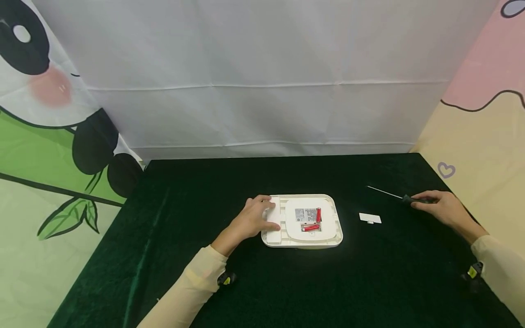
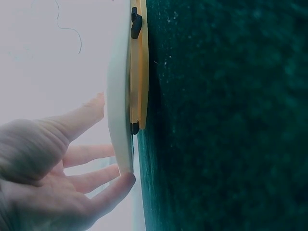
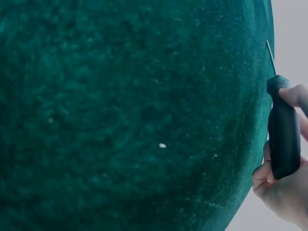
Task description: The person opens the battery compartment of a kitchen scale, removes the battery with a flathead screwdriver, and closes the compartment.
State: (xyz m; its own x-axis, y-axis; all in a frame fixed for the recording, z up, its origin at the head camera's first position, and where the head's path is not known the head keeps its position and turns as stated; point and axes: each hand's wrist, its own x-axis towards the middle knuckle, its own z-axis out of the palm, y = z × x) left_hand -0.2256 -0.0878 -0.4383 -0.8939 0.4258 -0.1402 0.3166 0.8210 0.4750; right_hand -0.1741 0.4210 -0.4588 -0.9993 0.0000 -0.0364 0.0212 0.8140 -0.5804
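Here, on the white device [image 1: 292,231] — a grey label [image 1: 305,215], illegibly small.

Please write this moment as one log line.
left hand: touches white device; right hand: holds screwdriver; two red batteries: on device; battery cover: on green cloth

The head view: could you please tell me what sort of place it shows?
Probably a small makeshift recording or work booth, though I cannot be certain: a table covered in dark green cloth, a plain white sheet behind it, and cartoon-printed hangings at both sides.
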